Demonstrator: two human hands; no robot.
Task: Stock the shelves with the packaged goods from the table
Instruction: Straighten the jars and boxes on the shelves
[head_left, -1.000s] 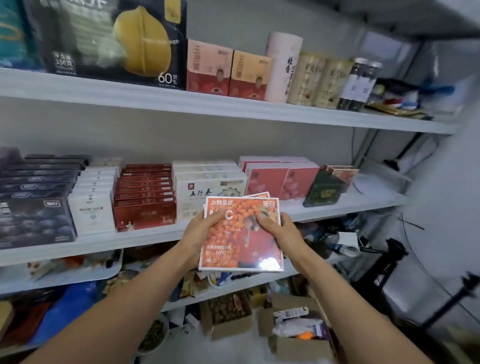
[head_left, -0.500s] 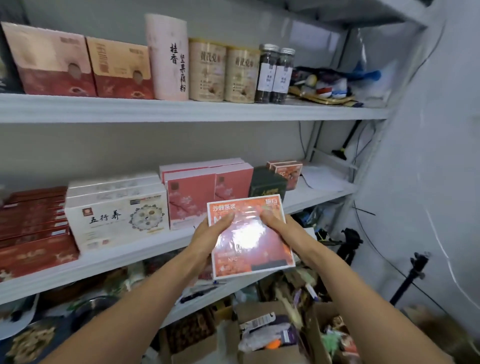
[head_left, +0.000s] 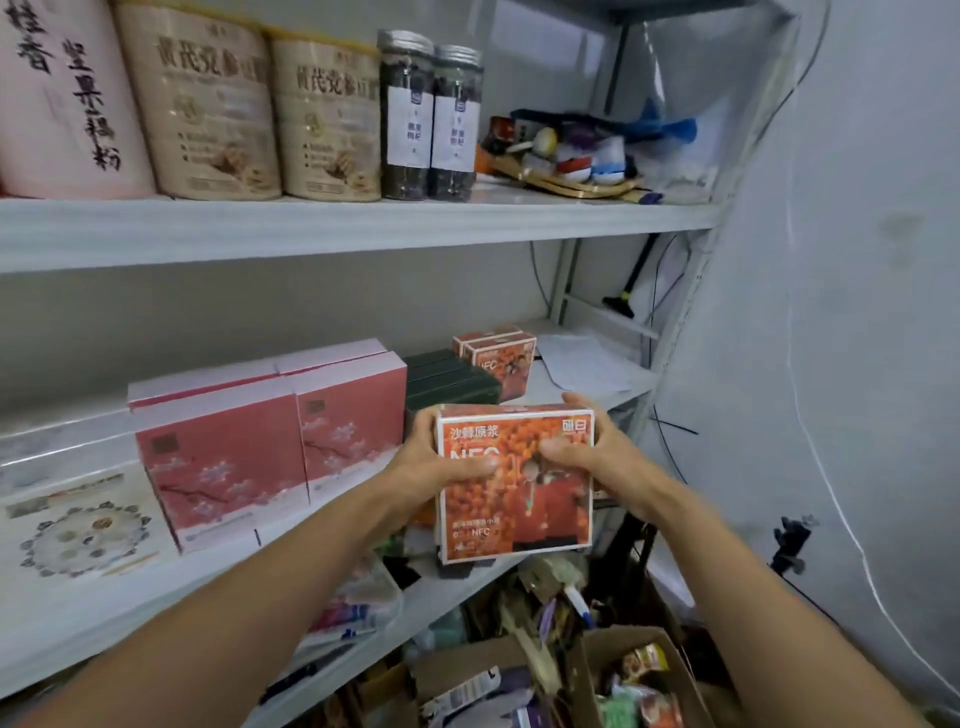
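I hold an orange box (head_left: 519, 512) printed with berries and "NFC" upright in front of the middle shelf (head_left: 587, 387). My left hand (head_left: 434, 457) grips its left upper edge, thumb across the front. My right hand (head_left: 587, 449) grips the right upper edge, fingers over the top. A second box seems to sit behind the front one, mostly hidden. Two matching orange boxes (head_left: 501, 358) stand on the shelf just beyond, beside a dark green box (head_left: 449, 379).
Pink boxes (head_left: 270, 447) and a white patterned box (head_left: 78, 525) fill the shelf to the left. Tins (head_left: 322, 119) and two dark jars (head_left: 431, 119) line the upper shelf. A paper sheet (head_left: 584, 364) lies on the shelf's right end. Open cartons (head_left: 613, 670) of clutter stand below.
The view has swung right and come closer to the shelf. The orange box has risen and moved toward the shelf's right part, nearer the matching boxes. Both hands keep their hold.
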